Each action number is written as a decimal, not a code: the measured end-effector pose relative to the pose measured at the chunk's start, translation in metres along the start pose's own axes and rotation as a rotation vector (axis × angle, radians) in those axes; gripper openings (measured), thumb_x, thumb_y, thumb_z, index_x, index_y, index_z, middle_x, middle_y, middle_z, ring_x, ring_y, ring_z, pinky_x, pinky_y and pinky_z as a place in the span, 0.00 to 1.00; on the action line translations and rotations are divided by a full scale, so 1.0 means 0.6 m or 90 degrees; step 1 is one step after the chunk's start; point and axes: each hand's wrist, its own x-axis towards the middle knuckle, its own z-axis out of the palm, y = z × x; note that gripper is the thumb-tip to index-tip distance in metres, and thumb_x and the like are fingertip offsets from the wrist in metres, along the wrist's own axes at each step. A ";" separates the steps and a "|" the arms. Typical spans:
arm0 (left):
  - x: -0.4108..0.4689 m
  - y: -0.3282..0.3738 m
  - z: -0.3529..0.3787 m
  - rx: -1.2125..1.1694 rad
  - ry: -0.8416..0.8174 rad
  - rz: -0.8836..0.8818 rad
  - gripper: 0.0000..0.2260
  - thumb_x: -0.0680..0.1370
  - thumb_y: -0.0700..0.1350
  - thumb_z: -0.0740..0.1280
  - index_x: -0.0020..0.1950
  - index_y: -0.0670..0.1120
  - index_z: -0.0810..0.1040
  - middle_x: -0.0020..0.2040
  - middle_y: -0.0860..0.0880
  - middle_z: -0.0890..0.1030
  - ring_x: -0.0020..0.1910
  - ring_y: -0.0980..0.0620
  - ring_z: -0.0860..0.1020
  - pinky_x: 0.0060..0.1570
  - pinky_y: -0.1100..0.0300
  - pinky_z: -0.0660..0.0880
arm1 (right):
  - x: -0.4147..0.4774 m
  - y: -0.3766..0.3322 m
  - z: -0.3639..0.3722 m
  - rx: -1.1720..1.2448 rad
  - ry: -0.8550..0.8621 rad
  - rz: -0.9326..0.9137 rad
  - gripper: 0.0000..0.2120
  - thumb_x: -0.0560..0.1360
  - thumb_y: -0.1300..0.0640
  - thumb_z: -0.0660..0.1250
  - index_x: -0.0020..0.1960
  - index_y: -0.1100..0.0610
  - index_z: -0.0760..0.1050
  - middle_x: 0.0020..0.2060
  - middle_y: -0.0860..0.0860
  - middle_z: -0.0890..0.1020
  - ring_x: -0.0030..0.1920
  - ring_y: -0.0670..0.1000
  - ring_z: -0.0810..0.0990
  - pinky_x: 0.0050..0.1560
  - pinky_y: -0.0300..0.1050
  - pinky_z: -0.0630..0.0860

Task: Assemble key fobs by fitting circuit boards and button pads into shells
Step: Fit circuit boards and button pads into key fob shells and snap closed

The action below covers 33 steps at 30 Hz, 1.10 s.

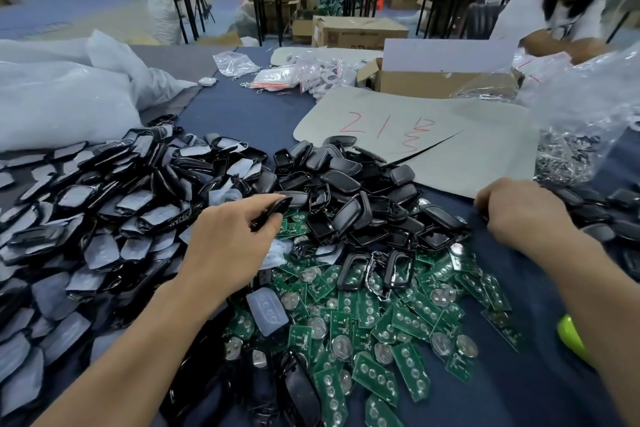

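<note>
Shell: pinched edgewise between thumb and fingers of left hand, above shell heap on worktop. Right hand: curled, knuckles up; contents not discernible. Likely light, rigid, glossy, so prone to slipping; grip by long edges. Handle circuit boards by rims, clear of domes; button pad probably soft, floppy.
</note>
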 end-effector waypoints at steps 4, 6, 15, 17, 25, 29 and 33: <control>0.003 0.012 -0.002 0.001 0.055 -0.012 0.14 0.79 0.47 0.73 0.65 0.57 0.84 0.34 0.67 0.79 0.37 0.62 0.80 0.36 0.75 0.72 | -0.032 -0.041 -0.006 0.089 0.084 -0.065 0.23 0.72 0.67 0.67 0.60 0.45 0.83 0.55 0.52 0.86 0.49 0.56 0.83 0.50 0.46 0.79; 0.011 0.018 -0.005 -0.053 0.100 -0.031 0.17 0.80 0.46 0.73 0.68 0.56 0.82 0.41 0.62 0.84 0.38 0.63 0.82 0.43 0.71 0.79 | -0.059 -0.090 -0.010 0.256 0.060 -0.157 0.26 0.73 0.69 0.65 0.59 0.42 0.84 0.48 0.43 0.84 0.35 0.41 0.78 0.36 0.33 0.75; 0.032 0.022 -0.002 -0.361 0.081 -0.192 0.18 0.76 0.35 0.69 0.51 0.60 0.80 0.42 0.52 0.87 0.23 0.49 0.78 0.24 0.57 0.74 | -0.151 -0.295 0.009 0.300 -0.140 -0.464 0.17 0.76 0.57 0.71 0.64 0.48 0.82 0.53 0.52 0.87 0.53 0.55 0.84 0.55 0.42 0.79; 0.020 0.014 0.005 -0.324 0.075 -0.197 0.15 0.75 0.38 0.71 0.50 0.60 0.81 0.36 0.48 0.84 0.24 0.50 0.74 0.24 0.54 0.74 | -0.148 -0.296 0.019 0.296 -0.115 -0.464 0.16 0.76 0.58 0.71 0.64 0.48 0.82 0.52 0.53 0.86 0.53 0.57 0.83 0.55 0.45 0.80; 0.009 0.003 0.010 -0.175 0.038 -0.181 0.12 0.75 0.43 0.71 0.50 0.62 0.80 0.34 0.46 0.82 0.24 0.55 0.67 0.25 0.59 0.67 | -0.126 -0.262 0.050 0.599 -0.062 -0.336 0.09 0.69 0.57 0.80 0.44 0.43 0.87 0.32 0.35 0.84 0.36 0.35 0.82 0.38 0.23 0.73; 0.006 0.008 0.006 -0.230 0.042 -0.183 0.03 0.80 0.50 0.69 0.47 0.59 0.81 0.34 0.51 0.84 0.26 0.58 0.74 0.25 0.67 0.69 | -0.121 -0.259 0.052 0.829 0.029 -0.242 0.15 0.74 0.62 0.75 0.55 0.45 0.86 0.46 0.37 0.88 0.46 0.35 0.85 0.51 0.32 0.81; 0.006 0.013 0.003 -0.234 0.041 -0.175 0.08 0.83 0.57 0.66 0.49 0.56 0.81 0.35 0.53 0.85 0.28 0.61 0.76 0.29 0.70 0.70 | -0.118 -0.256 0.051 0.706 0.060 -0.305 0.29 0.77 0.66 0.68 0.72 0.42 0.76 0.61 0.37 0.82 0.50 0.22 0.75 0.56 0.18 0.67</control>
